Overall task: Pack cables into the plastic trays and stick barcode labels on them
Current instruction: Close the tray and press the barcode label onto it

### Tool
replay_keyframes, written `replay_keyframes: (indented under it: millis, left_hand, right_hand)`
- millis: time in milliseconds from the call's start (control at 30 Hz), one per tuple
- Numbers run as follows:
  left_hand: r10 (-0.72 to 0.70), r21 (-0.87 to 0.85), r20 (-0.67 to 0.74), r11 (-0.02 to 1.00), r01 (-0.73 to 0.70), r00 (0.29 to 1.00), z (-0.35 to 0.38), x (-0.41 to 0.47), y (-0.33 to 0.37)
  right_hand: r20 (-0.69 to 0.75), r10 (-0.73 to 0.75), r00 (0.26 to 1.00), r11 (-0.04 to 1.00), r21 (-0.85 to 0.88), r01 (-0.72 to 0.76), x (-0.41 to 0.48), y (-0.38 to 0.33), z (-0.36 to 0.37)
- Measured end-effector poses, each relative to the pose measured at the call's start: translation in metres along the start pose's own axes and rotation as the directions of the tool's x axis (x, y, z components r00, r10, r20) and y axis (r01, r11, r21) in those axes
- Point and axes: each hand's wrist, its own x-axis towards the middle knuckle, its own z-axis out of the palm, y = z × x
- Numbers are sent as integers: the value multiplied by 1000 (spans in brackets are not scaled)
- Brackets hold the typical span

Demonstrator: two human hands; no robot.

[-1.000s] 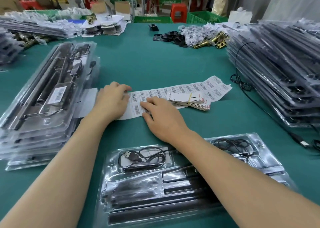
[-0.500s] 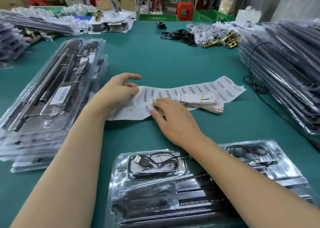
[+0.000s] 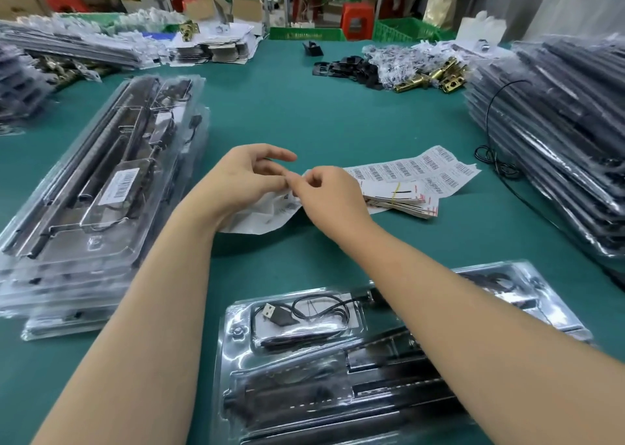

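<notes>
Step in hand looks like peeling a barcode label off the label sheet, i.e. the sticker part of the job, not the cable packing. Both hands meet at mid-surface over the sheet's near-left end, which is lifted and curled off the green surface.

Left hand: thumb and fingertips pinched together at the sheet's edge, other fingers loosely spread; it seems to steady the backing paper. Right hand: curled, fingertips pinched vs. the left's, right at the same spot. Whether a label is already free between the fingers can't be told, too small and hidden by the fingers.

Rest of the sheet lies flat, running to the far right, w/ a banded bundle of cards resting on it.

The tray to be labelled sits near, under the right forearm: clear plastic, USB cable already coiled in its left compartment, no barcode seen on it. So packing for this one appears done; label pending.

Left stack of trays has a barcode on top, prob. the finished pile. Right stack is well apart, at the far right.

Next move, as a guess: get the label fully off w/o tearing or folding it on itself, bring it down to the near tray, press it flat on a smooth patch of the lid, approx. where the finished tray carries its own.
</notes>
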Motion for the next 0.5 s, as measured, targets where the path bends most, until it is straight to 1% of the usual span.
replay_keyframes:
  millis: [167,333,500]
  left_hand:
    - [6,-3,14,1000,-6,1000,-3,1,-1]
    - [-24,19,19,1000,24,1000,-1,3,-1]
    - [-49,7,-10,999,49,999,-1,3,-1]
  right_hand:
    - [-59,40,997,995,99,-34,0,4,8]
    - [-65,35,997,996,90,-29,-2,8,10]
    - [-91,30,995,994,110,-20,-6,9,12]
